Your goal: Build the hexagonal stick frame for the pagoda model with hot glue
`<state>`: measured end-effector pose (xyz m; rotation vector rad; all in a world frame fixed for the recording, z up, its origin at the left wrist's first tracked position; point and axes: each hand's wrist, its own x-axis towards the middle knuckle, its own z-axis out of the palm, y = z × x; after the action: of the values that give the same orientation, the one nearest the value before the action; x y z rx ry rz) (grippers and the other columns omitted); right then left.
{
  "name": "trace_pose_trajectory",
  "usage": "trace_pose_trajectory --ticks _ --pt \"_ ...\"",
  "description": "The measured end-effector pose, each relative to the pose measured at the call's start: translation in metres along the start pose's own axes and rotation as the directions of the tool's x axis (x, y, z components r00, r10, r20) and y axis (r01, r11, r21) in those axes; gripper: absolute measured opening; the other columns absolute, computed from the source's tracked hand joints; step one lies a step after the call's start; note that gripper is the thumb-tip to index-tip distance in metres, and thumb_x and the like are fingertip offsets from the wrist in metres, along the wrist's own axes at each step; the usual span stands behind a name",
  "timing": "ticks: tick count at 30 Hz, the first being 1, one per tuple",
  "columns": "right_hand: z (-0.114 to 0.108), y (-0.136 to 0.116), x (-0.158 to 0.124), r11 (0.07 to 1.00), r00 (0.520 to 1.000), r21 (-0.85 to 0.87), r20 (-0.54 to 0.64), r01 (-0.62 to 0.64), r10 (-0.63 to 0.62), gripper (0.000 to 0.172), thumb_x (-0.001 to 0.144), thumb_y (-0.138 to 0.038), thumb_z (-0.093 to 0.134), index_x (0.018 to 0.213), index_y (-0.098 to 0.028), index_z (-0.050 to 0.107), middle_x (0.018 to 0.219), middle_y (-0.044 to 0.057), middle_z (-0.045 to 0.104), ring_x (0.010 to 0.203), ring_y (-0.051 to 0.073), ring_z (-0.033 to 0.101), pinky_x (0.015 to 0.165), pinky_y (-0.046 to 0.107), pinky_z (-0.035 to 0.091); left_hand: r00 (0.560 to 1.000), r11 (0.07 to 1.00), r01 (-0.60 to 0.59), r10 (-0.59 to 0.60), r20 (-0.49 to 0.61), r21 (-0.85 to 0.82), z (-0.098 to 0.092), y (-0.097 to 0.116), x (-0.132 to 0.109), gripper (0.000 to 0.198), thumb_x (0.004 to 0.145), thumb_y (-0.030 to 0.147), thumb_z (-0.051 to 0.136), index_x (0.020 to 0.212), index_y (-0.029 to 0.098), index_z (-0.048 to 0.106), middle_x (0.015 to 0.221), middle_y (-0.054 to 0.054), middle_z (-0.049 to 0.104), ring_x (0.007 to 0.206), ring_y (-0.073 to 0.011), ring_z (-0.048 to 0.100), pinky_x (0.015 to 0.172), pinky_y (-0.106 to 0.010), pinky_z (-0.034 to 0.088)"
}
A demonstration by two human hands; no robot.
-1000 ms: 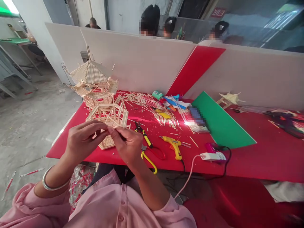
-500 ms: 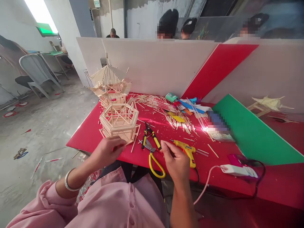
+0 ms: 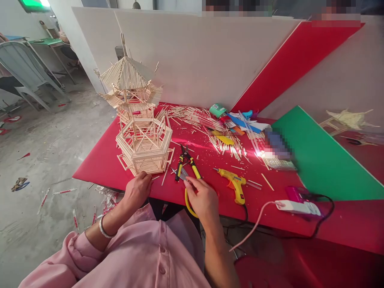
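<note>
My left hand (image 3: 138, 189) is closed with curled fingers at the table's front edge, just before the base of a pagoda model (image 3: 144, 146) built of thin wooden sticks. Whatever those fingers hold, if anything, is hidden. My right hand (image 3: 202, 197) is bent in a pinch over yellow-handled scissors (image 3: 189, 206), partly covering them; what lies between thumb and forefinger is too small to make out. Behind it lie cutting pliers (image 3: 195, 170) with black and yellow grips, their handles spread. A yellow hot glue gun (image 3: 235, 184) rests to the right.
Loose sticks (image 3: 192, 116) are scattered over the red tabletop (image 3: 99, 160). Packets and a green roll (image 3: 216, 109) lie at the back. A green board (image 3: 327, 160) leans at the right, near a white power strip (image 3: 298, 207) with cables. A pale partition (image 3: 186, 60) stands behind.
The view has tipped down and closer to the table. My right hand has moved left, from beside the glue gun to over the scissors. My left hand stays near the model's base.
</note>
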<state>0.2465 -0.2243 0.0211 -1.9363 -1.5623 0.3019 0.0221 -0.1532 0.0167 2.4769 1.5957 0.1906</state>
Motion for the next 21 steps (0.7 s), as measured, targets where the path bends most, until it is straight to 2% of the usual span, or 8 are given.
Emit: trace_pose_trajectory --ticks 3,8,10,12,15,18,21 --pt "0.010 -0.009 0.007 0.998 1.000 -0.058 0.004 0.029 -0.029 0.029 0.096 -0.036 0.051 0.111 -0.023 0.073 0.100 0.007 0.074 0.089 0.020 0.069 0.075 0.027 0.048 0.998 0.999 -0.035 0.035 -0.054 -0.004 0.005 0.002 -0.001 0.031 0.100 0.027 0.040 0.095 0.021 0.071 0.097 -0.006 0.066 0.080 -0.0169 0.065 0.061 -0.025 0.044" --pt "0.010 -0.007 0.023 0.954 0.988 -0.299 -0.153 -0.027 -0.020 0.029 0.090 -0.020 0.054 0.115 -0.017 0.070 0.115 0.014 0.066 0.109 0.027 0.059 0.093 0.036 0.046 0.986 0.986 -0.156 0.151 -0.074 -0.064 0.004 0.029 0.012 0.036 0.101 0.027 0.038 0.088 0.019 0.070 0.095 -0.007 0.066 0.076 -0.0155 0.064 0.061 -0.025 0.044" --pt "0.008 -0.003 0.029 0.926 0.992 -0.367 -0.114 -0.084 0.045 0.035 0.090 -0.019 0.054 0.122 -0.016 0.066 0.114 0.015 0.066 0.106 0.027 0.060 0.089 0.036 0.046 0.988 0.986 -0.153 0.151 -0.037 -0.064 0.003 0.043 0.024 0.036 0.102 0.028 0.037 0.090 0.017 0.069 0.093 -0.009 0.066 0.075 -0.0171 0.064 0.059 -0.026 0.044" --pt "0.006 0.000 0.035 0.901 0.991 -0.416 -0.023 -0.127 0.129 0.038 0.092 -0.020 0.051 0.128 -0.015 0.061 0.107 0.016 0.068 0.097 0.025 0.064 0.080 0.033 0.047 0.991 0.990 -0.135 0.136 0.013 -0.044 0.004 0.055 0.036 0.033 0.101 0.027 0.038 0.095 0.015 0.068 0.091 -0.010 0.066 0.074 -0.0193 0.065 0.057 -0.027 0.043" --pt "0.003 0.002 0.043 0.878 0.978 -0.454 0.061 -0.150 0.199 0.036 0.095 -0.019 0.048 0.127 -0.014 0.063 0.103 0.016 0.071 0.091 0.024 0.067 0.073 0.031 0.046 0.990 0.993 -0.115 0.116 0.084 -0.020 0.007 0.064 0.051 0.029 0.099 0.022 0.039 0.098 0.014 0.066 0.091 -0.012 0.067 0.074 -0.0222 0.067 0.058 -0.030 0.044" --pt "-0.004 0.000 0.052 0.873 0.977 -0.466 0.076 -0.142 0.200 0.033 0.095 -0.020 0.049 0.123 -0.015 0.066 0.102 0.015 0.072 0.092 0.024 0.068 0.072 0.031 0.046 0.988 0.994 -0.110 0.111 0.111 -0.016 0.008 0.067 0.058 0.026 0.096 0.016 0.041 0.097 0.013 0.066 0.092 -0.013 0.067 0.076 -0.0239 0.068 0.060 -0.031 0.046" --pt "-0.014 -0.004 0.062 0.866 0.976 -0.475 0.061 -0.154 0.208 0.032 0.094 -0.023 0.050 0.120 -0.018 0.069 0.101 0.014 0.073 0.091 0.025 0.069 0.070 0.031 0.045 0.987 0.995 -0.102 0.102 0.121 -0.009 0.004 0.066 0.052 0.024 0.094 0.014 0.042 0.093 0.012 0.066 0.089 -0.014 0.068 0.076 -0.0241 0.068 0.059 -0.031 0.045"
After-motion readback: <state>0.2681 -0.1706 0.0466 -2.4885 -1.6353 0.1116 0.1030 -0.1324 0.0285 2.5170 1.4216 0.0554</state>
